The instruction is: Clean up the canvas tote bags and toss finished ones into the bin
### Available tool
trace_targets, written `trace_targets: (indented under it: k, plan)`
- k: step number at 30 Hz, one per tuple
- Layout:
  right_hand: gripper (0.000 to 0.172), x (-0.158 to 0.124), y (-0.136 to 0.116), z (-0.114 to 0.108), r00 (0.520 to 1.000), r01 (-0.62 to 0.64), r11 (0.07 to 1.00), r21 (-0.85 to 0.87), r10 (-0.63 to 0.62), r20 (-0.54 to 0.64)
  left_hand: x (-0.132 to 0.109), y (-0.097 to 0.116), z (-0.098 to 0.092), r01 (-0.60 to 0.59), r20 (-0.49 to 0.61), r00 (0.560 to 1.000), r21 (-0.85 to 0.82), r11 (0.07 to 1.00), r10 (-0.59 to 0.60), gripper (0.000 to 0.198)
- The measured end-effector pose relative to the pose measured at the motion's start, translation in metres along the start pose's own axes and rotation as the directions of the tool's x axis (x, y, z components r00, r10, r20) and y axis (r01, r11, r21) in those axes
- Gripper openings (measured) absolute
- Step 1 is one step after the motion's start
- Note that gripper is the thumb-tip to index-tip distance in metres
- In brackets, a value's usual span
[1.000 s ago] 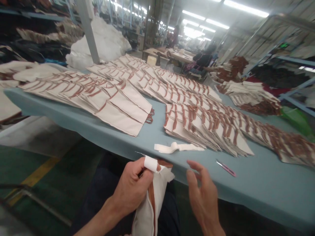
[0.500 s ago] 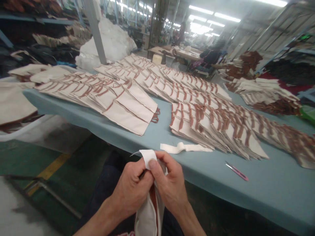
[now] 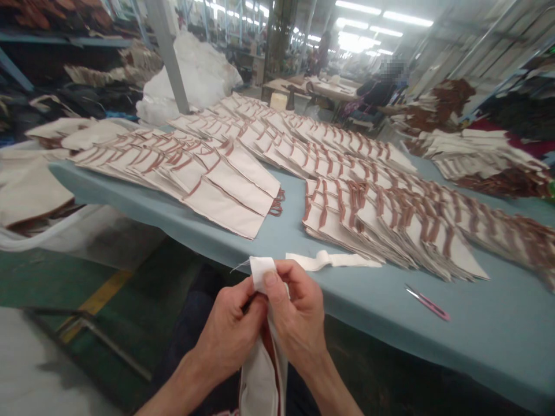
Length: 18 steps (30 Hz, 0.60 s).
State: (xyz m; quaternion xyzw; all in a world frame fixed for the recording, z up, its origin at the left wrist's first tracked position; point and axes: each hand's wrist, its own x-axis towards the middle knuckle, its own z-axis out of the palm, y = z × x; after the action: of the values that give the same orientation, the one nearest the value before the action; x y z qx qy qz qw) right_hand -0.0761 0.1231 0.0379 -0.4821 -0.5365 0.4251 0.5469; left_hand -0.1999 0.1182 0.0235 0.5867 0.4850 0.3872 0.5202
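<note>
Both my hands meet just short of the table's front edge, above my lap. My right hand [image 3: 299,315] pinches a white fabric strip [image 3: 262,269] between thumb and fingers, folded over the top end of a cream cloth piece [image 3: 259,381] with brown inside. My left hand [image 3: 232,320] is closed on the upper end of that cloth piece, its thumb and finger right below the strip. A loose thread sticks out from the strip's left corner. The cloth hangs down between my wrists; its gripped end is mostly hidden by my fingers.
On the blue-green table [image 3: 295,199] lie a loose white strip [image 3: 321,260], pink-handled thread snips [image 3: 429,303] and overlapping rows of cream pieces with brown edging [image 3: 225,202]. A white bin [image 3: 32,240] stands at left. A co-worker [image 3: 377,92] sits far behind.
The view has turned slightly, so the table's contents appear shifted right. Both hands keep hold of the cloth and strip, with only slight finger movement.
</note>
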Motion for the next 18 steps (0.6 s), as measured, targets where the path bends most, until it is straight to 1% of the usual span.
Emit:
trace_targets:
  k: [2,5,8,11,14,16,18]
  plan:
    - [0.020,-0.001,0.002,0.001,1.000,-0.021,0.998,0.052,0.021,0.006,0.000,-0.001,0.000,0.008,0.001,1.000,-0.008,1.000,-0.008,0.026]
    - [0.019,-0.002,0.006,-0.002,0.999,-0.026,0.993,0.115,0.030,-0.025,0.001,-0.001,0.001,-0.013,0.003,1.000,0.017,1.000,0.013,0.023]
    - [0.019,-0.003,0.011,-0.006,0.998,-0.041,0.982,0.182,0.049,-0.037,0.002,-0.003,0.003,-0.005,0.002,1.000,0.076,0.997,0.005,0.027]
    - [0.022,-0.004,0.015,-0.008,0.995,-0.073,0.976,0.205,0.086,-0.053,0.004,-0.004,0.004,0.017,0.017,1.000,0.086,0.996,-0.019,0.028]
    - [0.025,-0.002,0.017,-0.011,0.994,-0.080,0.968,0.239,0.096,-0.057,0.003,-0.002,0.004,0.039,0.014,0.999,0.064,0.997,-0.040,0.024]
    - [0.027,0.002,0.017,-0.014,0.994,-0.085,0.963,0.255,0.099,-0.044,0.000,0.000,0.003,0.078,-0.013,0.997,0.026,0.997,-0.078,0.021]
    - [0.030,0.006,0.018,-0.020,0.992,-0.116,0.964,0.240,0.125,-0.024,-0.003,0.001,0.000,0.125,-0.034,0.991,-0.045,0.991,-0.126,0.025]
